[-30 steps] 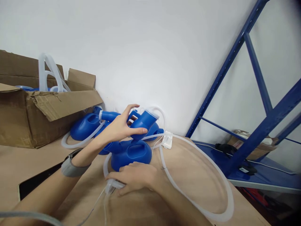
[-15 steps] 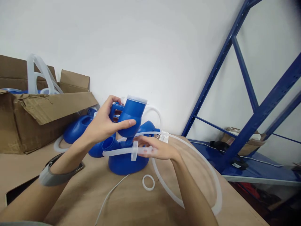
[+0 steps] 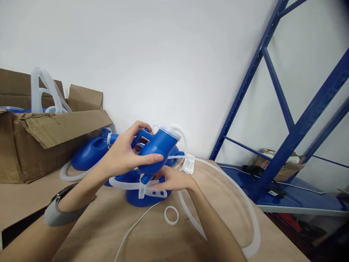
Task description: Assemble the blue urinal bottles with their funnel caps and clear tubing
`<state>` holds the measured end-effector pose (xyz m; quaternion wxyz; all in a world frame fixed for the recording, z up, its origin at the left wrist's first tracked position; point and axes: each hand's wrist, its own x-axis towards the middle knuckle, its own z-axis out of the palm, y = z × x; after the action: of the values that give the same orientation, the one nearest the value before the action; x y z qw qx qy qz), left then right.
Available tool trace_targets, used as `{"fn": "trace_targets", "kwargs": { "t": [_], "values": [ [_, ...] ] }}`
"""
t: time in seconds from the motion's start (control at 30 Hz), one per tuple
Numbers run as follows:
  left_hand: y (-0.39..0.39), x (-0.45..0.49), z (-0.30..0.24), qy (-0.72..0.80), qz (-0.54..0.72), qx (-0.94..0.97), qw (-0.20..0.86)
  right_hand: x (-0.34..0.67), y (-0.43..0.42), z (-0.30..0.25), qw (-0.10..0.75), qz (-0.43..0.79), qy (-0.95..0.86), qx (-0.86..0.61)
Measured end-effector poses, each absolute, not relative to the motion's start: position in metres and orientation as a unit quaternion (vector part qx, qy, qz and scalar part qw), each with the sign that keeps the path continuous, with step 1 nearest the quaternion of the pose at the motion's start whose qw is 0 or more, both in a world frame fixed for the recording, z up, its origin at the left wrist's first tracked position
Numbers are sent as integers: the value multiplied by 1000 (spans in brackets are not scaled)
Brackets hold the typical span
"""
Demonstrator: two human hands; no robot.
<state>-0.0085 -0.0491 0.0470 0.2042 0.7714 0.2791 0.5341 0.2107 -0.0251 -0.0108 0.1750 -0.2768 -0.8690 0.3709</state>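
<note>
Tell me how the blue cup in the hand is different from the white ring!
The cup is blue, but the ring is white. The cup is big and chunky; the ring is a small, thin loop. The cup is held tilted in the left hand, while the ring lies flat on the table.

Two hands point(image 3: 121, 154), one held cup point(image 3: 159, 150), one white ring point(image 3: 171, 223).
</note>
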Motion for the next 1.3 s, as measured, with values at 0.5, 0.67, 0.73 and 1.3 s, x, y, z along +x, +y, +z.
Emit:
{"fn": "trace_targets", "kwargs": {
  "t": [0.5,0.67,0.73,1.3],
  "values": [
    [-36,-6,43,331,610,691,202,170,-41,-37,-235,170,-883,-370],
    [-33,-6,42,315,663,641,225,206,-54,1,-130,203,-879,-412],
    [-29,-6,42,306,686,615,239,235,-55,16,-77,195,-842,-497],
    [-6,-12,43,313,708,490,402,298,27,-51,-120,383,-651,-644]
  ]
}}
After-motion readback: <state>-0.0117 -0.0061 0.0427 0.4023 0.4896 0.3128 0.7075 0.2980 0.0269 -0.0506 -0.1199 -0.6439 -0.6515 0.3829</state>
